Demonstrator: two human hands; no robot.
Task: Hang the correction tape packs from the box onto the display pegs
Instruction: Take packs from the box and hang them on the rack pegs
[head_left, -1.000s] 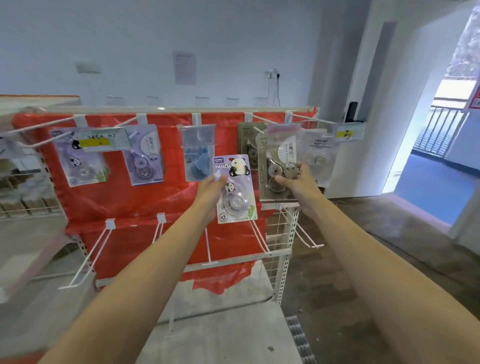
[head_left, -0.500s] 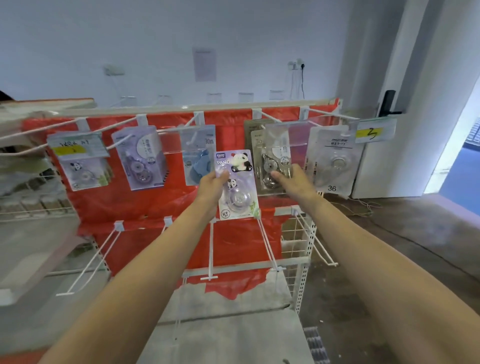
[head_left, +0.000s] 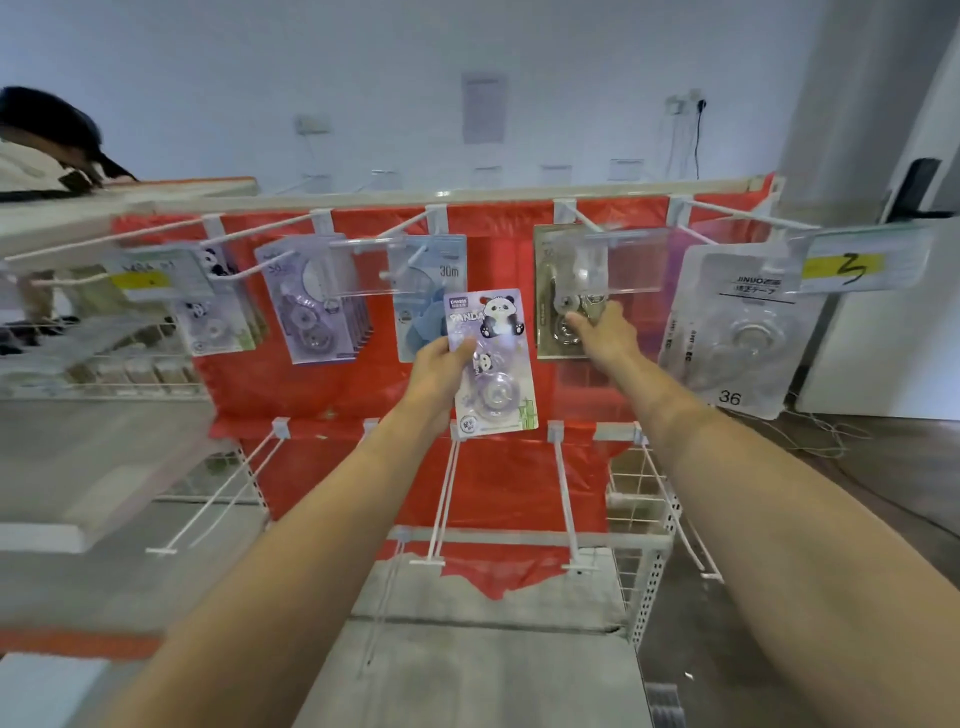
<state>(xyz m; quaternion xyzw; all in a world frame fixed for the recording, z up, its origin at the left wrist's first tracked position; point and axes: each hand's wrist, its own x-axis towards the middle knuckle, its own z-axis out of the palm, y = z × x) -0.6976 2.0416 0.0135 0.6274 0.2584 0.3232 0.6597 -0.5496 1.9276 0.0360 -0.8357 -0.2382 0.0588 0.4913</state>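
Panda pack (head_left: 491, 358) pinched in raised left hand (head_left: 439, 366), arm outstretched.

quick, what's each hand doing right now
Left hand: pinches the panda correction tape pack, held off the pegs.
Right hand: fingers touch the beige pack hanging on its peg; any grip cannot be told.

A display rack (head_left: 467, 195) is standing ahead, with five packs hanging along its top row of pegs. From left to right they are: a small panda pack (head_left: 221, 322), a two-roller pack (head_left: 311, 306), a 30m pack (head_left: 428, 296), a clear-cased pack (head_left: 558, 312) and a large pack (head_left: 737, 332) at the far right. Nearer than this row, the left hand (head_left: 441, 369) is holding a panda correction tape pack (head_left: 493, 364) between the 30m pack and the clear-cased pack. The right hand (head_left: 602, 338) is touching the clear-cased pack. A lower row of pegs (head_left: 441, 499) is jutting out below.
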